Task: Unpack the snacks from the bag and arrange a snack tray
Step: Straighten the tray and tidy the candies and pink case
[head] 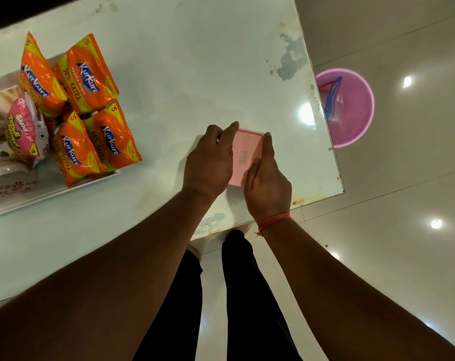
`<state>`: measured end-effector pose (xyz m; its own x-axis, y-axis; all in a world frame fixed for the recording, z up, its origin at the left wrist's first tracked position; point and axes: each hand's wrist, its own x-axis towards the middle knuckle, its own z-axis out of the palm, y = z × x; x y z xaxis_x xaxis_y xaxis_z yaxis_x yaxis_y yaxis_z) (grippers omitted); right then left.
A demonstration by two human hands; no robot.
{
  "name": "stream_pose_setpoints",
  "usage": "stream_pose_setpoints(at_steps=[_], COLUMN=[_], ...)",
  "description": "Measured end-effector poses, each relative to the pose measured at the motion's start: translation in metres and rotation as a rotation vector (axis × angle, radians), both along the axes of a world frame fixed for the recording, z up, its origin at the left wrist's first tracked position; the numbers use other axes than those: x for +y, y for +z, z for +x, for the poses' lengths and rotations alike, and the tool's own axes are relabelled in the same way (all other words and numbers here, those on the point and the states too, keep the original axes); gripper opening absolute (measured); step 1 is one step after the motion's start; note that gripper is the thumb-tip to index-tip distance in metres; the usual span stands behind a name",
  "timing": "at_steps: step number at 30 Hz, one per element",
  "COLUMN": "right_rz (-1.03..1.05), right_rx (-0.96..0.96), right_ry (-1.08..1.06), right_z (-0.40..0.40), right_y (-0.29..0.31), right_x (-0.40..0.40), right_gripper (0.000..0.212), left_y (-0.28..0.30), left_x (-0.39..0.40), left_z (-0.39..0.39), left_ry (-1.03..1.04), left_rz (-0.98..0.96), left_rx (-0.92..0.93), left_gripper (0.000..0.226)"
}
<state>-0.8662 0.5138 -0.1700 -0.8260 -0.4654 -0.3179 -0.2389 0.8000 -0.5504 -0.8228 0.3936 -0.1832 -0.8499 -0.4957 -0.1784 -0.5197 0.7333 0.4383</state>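
— Near the bench's right corner: held a flat pink box point(243, 155) between both grips, left hand point(208, 162) along its left edge, right hand point(266, 178) along its right, fingers laid up the sides. Both closed on it, neither wide.

— Lifted or resting?

— Could not tell for sure; looked just above or barely touching the bench point(195, 74). Ran its long axis away from the body, tilted slightly to the right.

— And the tray?

— Sat well off to the left, at the bench's left side: a white tray point(64, 188) holding four orange Kurkure packets point(90, 74) crowded at its near-right end, a pink Bingo packet point(25, 126) beside them on the left, patterned cups point(4, 173) further left. Left hand nearer to it by a clear margin.

— Room to travel?

— Plenty: bare bench between box and tray, nothing standing in that stretch. Little spare room inside the tray itself, though; probably only a gap near the front rim, or on top of the packets.

— Edges to mind?

— Right edge and near corner of the bench close beside the right hand; pink bucket point(349, 108) on the floor just past that edge. Likely safest to carry leftward, away from the drop. No bag seen anywhere.
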Motion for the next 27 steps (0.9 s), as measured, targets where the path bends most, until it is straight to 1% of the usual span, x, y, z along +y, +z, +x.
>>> stream_pose_setpoints(at_steps=[3,6,8,10,11,13,15,17,21,25,27], right_rz=[0.002,-0.029,-0.061,-0.085,-0.107,-0.163,-0.22,-0.271,-0.325,-0.397,-0.407], right_rx=[-0.003,-0.018,-0.026,-0.049,-0.077,-0.131,-0.155,-0.166,-0.17,-0.172,-0.168], right_ry=[0.004,0.01,-0.013,-0.071,-0.113,-0.159,-0.16,-0.135,-0.032,0.019,0.055], right_z=[-0.001,-0.003,-0.006,-0.008,-0.009,-0.007,-0.005,-0.007,-0.02,-0.034,-0.041], right_y=[-0.002,0.001,0.004,0.005,0.006,0.01,0.014,0.017,0.02,0.017,0.013], right_x=[0.0,0.002,0.004,0.005,0.005,0.0,-0.012,-0.029,-0.076,-0.124,-0.139], right_gripper=[0.068,0.062,0.055,0.054,0.054,0.052,0.047,0.044,0.046,0.047,0.047], left_y=[0.001,0.01,0.016,0.024,0.028,0.035,0.039,0.041,0.041,0.042,0.041], left_x=[-0.001,0.0,0.002,0.006,0.009,0.014,0.014,0.006,-0.028,-0.067,-0.083], left_z=[0.0,-0.003,-0.002,0.005,0.01,0.019,0.025,0.025,0.017,0.003,-0.003], left_ry=[-0.003,0.034,0.154,0.318,0.363,0.37,0.377,0.451,0.565,0.594,0.6], left_rz=[0.012,0.062,0.147,0.287,0.346,0.396,0.404,0.396,0.329,0.258,0.268], left_rx=[0.001,-0.013,0.024,0.095,0.123,0.131,0.126,0.139,0.172,0.15,0.126], left_gripper=[0.047,0.043,0.039,0.035,0.033,0.026,0.023,0.026,0.034,0.039,0.041])
